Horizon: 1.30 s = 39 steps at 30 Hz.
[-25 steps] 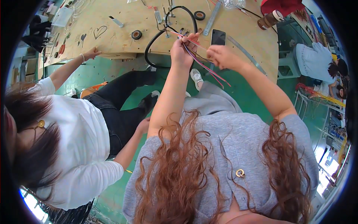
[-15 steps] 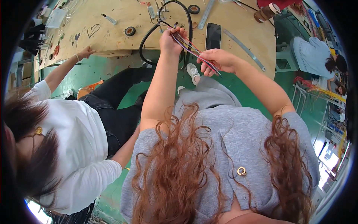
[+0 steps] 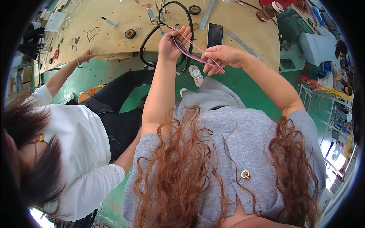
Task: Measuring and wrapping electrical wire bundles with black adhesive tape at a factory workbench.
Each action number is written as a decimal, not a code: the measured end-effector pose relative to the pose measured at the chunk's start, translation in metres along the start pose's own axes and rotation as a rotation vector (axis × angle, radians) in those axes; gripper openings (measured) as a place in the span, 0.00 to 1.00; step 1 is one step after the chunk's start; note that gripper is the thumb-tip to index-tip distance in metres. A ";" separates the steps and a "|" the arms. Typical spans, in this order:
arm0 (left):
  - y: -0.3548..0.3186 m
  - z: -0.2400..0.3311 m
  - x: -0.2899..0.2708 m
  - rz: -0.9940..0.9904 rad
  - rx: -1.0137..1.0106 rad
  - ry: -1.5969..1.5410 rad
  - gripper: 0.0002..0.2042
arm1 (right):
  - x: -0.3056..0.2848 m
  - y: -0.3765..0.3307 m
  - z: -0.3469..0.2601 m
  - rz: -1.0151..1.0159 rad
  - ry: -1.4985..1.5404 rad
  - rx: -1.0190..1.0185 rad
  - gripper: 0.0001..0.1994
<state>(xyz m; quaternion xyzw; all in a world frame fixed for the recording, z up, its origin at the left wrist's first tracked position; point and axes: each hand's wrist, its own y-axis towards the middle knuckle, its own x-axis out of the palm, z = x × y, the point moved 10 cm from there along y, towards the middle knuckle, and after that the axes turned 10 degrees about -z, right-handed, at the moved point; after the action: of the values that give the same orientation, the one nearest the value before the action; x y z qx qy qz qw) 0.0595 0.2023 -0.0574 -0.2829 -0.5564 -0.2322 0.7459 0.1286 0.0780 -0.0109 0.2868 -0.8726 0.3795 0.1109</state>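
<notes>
Wooden table [image 3: 243, 24] bears a dark phone [image 3: 215, 36], metal ruler [image 3: 206, 16], two black tape rolls [image 3: 127, 34] and a brown cup [image 3: 268, 12].

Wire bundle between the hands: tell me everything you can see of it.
The wire bundle is several thin, smooth, plastic-looking strands: red or pink, white, blue-purple and dark. It slopes down to the right, strands spread apart mid-span. The left hand holds the upper part; the right hand holds it near the loose ends. Its upper end runs toward the black cable; the exact count is unclear.
</notes>
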 end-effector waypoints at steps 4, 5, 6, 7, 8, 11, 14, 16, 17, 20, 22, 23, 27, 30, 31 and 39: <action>-0.003 -0.002 0.008 -0.181 -0.081 -0.124 0.13 | -0.001 -0.002 -0.005 0.021 -0.104 0.038 0.11; -0.005 -0.001 0.005 -0.139 -0.061 -0.065 0.13 | -0.001 -0.002 -0.003 0.025 -0.108 0.057 0.11; -0.006 0.000 0.004 -0.097 -0.041 -0.006 0.14 | -0.001 -0.002 -0.001 0.024 -0.107 0.059 0.11; -0.006 -0.001 0.005 -0.095 -0.041 -0.007 0.14 | -0.001 -0.001 -0.001 0.026 -0.109 0.050 0.11; -0.005 -0.001 0.006 -0.090 -0.033 -0.010 0.14 | 0.000 0.000 -0.001 0.028 -0.114 0.041 0.10; -0.005 -0.001 0.005 -0.059 -0.006 -0.001 0.14 | -0.003 0.003 0.000 0.085 -0.137 0.035 0.10; -0.004 0.001 -0.001 0.028 0.037 -0.001 0.13 | -0.002 0.007 0.000 0.125 -0.168 0.033 0.11; -0.004 0.003 -0.012 0.087 0.059 -0.012 0.12 | -0.004 0.012 -0.001 0.141 -0.226 0.000 0.11; 0.000 0.004 -0.009 -0.007 0.044 -0.052 0.11 | -0.005 0.014 -0.006 0.152 -0.289 -0.035 0.11; 0.006 0.002 -0.008 -0.104 0.038 -0.095 0.10 | -0.002 0.017 -0.004 0.170 -0.280 -0.025 0.11; 0.007 0.000 -0.004 -0.105 0.044 -0.102 0.09 | 0.000 0.016 -0.003 0.173 -0.252 -0.009 0.11; 0.007 0.001 -0.005 -0.092 0.050 -0.110 0.09 | 0.001 0.016 -0.003 0.174 -0.228 0.006 0.11; 0.007 0.002 -0.010 -0.045 0.059 -0.147 0.07 | 0.003 0.018 -0.005 0.167 -0.197 0.013 0.11; 0.009 0.003 -0.008 -0.088 0.056 -0.188 0.06 | 0.004 0.021 -0.006 0.159 -0.180 0.010 0.11; 0.008 0.004 -0.010 -0.088 0.058 -0.189 0.06 | 0.004 0.022 -0.007 0.157 -0.178 0.013 0.11; 0.004 0.006 -0.009 -0.012 0.098 -0.138 0.06 | 0.007 0.022 -0.005 0.136 -0.175 0.020 0.11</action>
<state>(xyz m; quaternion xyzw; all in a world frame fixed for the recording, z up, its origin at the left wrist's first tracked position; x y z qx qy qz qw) 0.0559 0.2097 -0.0655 -0.2583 -0.6190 -0.1892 0.7172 0.1099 0.0906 -0.0178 0.2603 -0.8924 0.3685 0.0054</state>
